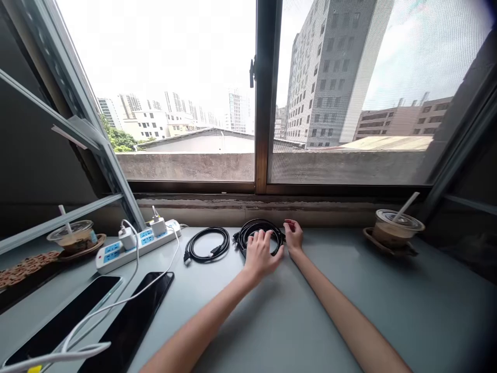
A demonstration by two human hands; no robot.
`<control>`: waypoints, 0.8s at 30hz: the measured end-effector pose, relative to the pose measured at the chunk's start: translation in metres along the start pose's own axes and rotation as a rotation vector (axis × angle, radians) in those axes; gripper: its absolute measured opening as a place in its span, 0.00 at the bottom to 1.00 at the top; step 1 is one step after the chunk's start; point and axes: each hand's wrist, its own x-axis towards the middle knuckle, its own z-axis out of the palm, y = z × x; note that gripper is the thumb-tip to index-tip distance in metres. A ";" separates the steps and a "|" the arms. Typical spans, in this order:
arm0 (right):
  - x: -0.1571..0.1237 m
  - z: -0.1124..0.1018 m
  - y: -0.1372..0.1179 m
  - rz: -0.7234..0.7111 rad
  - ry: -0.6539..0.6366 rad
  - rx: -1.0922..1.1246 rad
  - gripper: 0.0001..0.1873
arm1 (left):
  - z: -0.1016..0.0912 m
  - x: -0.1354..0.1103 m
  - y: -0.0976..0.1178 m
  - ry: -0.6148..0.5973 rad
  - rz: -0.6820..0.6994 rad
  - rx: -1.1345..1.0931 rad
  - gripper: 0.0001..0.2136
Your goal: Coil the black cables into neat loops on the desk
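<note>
Left hand (259, 254): fingers spread wide, lying flat on top of the nearer black cable coil (248, 230).
Right hand (294, 235): fingers curled at the coil's right edge, touching it; whether it grips cannot be told.
Coil's place: far side of the grey table (349, 311), just below the window sill, near the middle.
Black cable coils: two; the second coil (207, 243) lies just left of the first, apart from both hands.
Writing: any print on the power strip (128, 248) is too small to read.
Chargers: two white ones, (158, 226) and (127, 237), plugged into the strip.
Dark screens: two, (66, 318) and (130, 321), side by side at near left.
Iced drinks: two, the left cup (73, 235) and the right cup (396, 228), each with a straw.
</note>
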 end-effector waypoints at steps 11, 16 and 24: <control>0.002 0.001 0.006 0.096 0.010 -0.061 0.13 | -0.051 0.040 -0.099 -0.019 -0.552 -0.036 0.10; 0.003 0.000 0.007 0.092 0.005 -0.105 0.13 | -0.049 0.033 -0.130 -0.076 -0.686 -0.001 0.11; 0.001 0.000 0.004 0.083 -0.035 -0.141 0.13 | -0.032 0.033 -0.136 -0.166 -0.690 -0.065 0.15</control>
